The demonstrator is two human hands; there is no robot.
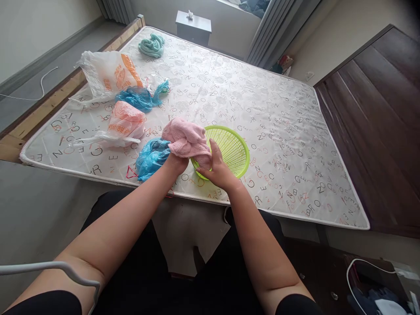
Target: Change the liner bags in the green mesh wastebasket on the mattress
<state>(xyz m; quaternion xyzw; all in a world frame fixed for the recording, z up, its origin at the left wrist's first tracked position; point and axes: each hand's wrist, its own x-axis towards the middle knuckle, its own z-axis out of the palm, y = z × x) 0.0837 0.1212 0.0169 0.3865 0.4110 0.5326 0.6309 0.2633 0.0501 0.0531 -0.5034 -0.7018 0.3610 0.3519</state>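
A bunched pink towel (185, 136) is held up in front of me, over the left side of a lime-green plastic basket (245, 151). My left hand (179, 163) grips the towel from below, its fingers mostly hidden by the cloth. At the towel's right end, my right hand (218, 168) has thumb and fingers around the fabric, just above the basket's near rim. The basket has mesh sides and sits on the mattress (282, 131). A crumpled blue plastic bag (151, 158) lies right beside my left hand.
Left on the mattress lie a pink-tinted bag (126, 119), another blue bag (136, 99), a white bag with orange print (108, 74) and a mint-green towel (152, 45). A dark wooden headboard (370, 122) stands right. A grey cable (49, 265) crosses near my left arm.
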